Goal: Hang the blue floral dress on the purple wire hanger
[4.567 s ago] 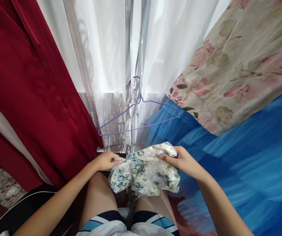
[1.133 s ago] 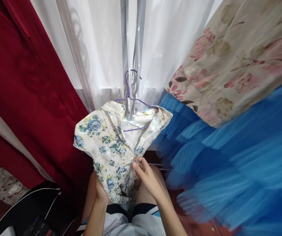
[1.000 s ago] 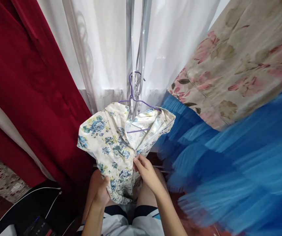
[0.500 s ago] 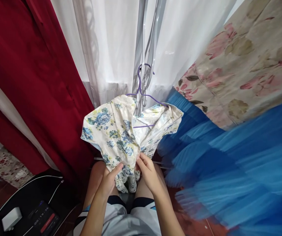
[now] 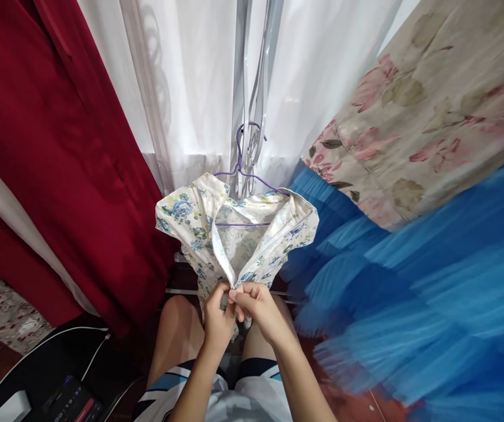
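Note:
A white floral dress with blue flowers hangs by its shoulders on a purple wire hanger. The hanger's hook is on a pale metal stand in front of me. The neckline gapes in a V that narrows down to my fingers. There my left hand pinches one front edge of the dress. My right hand pinches the other edge right beside it, the fingertips of both hands nearly touching. Whatever small fastening may lie between the fingers is hidden. The lower part of the dress drops behind my hands, between my knees.
Red curtain-like cloth hangs on the left, white drapery behind the stand. To the right are blue ruffled tulle and beige floral cloth. A black seat at lower left carries a phone, a white charger and cables.
My left hand has moved from the dress's left side to the front edge beside my right hand. The neckline is pulled down and wider, and my view has shifted slightly.

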The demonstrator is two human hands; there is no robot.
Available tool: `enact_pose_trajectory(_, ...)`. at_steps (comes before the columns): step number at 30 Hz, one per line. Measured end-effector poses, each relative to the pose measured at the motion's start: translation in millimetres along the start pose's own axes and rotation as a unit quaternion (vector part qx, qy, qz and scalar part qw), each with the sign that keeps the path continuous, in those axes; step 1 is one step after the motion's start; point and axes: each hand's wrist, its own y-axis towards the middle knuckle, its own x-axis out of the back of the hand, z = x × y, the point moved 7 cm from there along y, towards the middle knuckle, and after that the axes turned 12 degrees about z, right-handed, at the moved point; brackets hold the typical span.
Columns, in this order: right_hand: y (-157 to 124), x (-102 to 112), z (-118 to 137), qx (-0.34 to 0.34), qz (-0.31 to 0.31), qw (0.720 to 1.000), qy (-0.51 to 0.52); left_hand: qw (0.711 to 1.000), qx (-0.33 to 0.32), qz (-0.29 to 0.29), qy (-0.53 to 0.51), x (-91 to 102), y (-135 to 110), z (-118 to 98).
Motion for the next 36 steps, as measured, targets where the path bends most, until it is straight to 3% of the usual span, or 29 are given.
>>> enact_pose_trajectory(3, 12, 10, 35, 0.037, -0.038, 0.999, 0.004, 1.0, -0.003, -0.004, 0.005, 1.1, 1, 5)
enact_pose_trajectory(9, 65, 18, 153, 0.184, -0.101, 0.978, -0.016, 0.999, -0.012, -0.022, 0.047, 0.3, 0, 23)
enact_pose_trajectory(12, 79, 16, 184, 0.226, -0.104, 0.969, -0.003, 0.998, -0.016, 0.007, 0.063, -5.4, 1, 30)
enact_pose_trajectory(14, 79, 14, 185, 0.227, -0.102, 0.968, -0.014, 0.997, -0.021, 0.027, 0.067, -2.2, 6, 26)
enact_pose_trajectory(16, 73, 13, 177, 0.218, -0.105, 0.969, -0.037, 0.997, -0.041, 0.024, 0.067, 11.5, 19, 8)
enact_pose_trajectory(18, 65, 12, 168, 0.214, -0.105, 0.969, -0.065, 0.995, -0.08, -0.015, 0.064, 35.5, 42, -29)
enact_pose_trajectory(21, 53, 5, 168, 0.223, -0.092, 0.964, -0.107, 0.982, -0.17, -0.048, 0.071, 68.4, 87, -105)
enact_pose_trajectory(24, 44, -2, 179, 0.239, -0.079, 0.958, -0.134, 0.955, -0.24, 0.035, 0.168, 70.2, 128, -170)
enact_pose_trajectory(27, 46, -2, 182, 0.246, -0.068, 0.956, -0.146, 0.92, -0.288, 0.04, 0.262, 66.7, 139, -202)
enact_pose_trajectory(29, 52, 4, 172, 0.237, -0.077, 0.955, -0.161, 0.912, -0.301, -0.007, 0.28, 73.4, 140, -209)
enact_pose_trajectory(31, 59, 11, 154, 0.21, -0.093, 0.955, -0.187, 0.923, -0.29, -0.078, 0.24, 96.5, 146, -204)
enact_pose_trajectory(34, 60, 18, 124, 0.172, -0.092, 0.961, -0.194, 0.943, -0.248, -0.195, 0.104, 158.3, 168, -173)
enact_pose_trajectory(36, 55, 17, 112, 0.157, -0.079, 0.967, -0.185, 0.946, -0.198, -0.255, 0.008, 200.3, 183, -134)
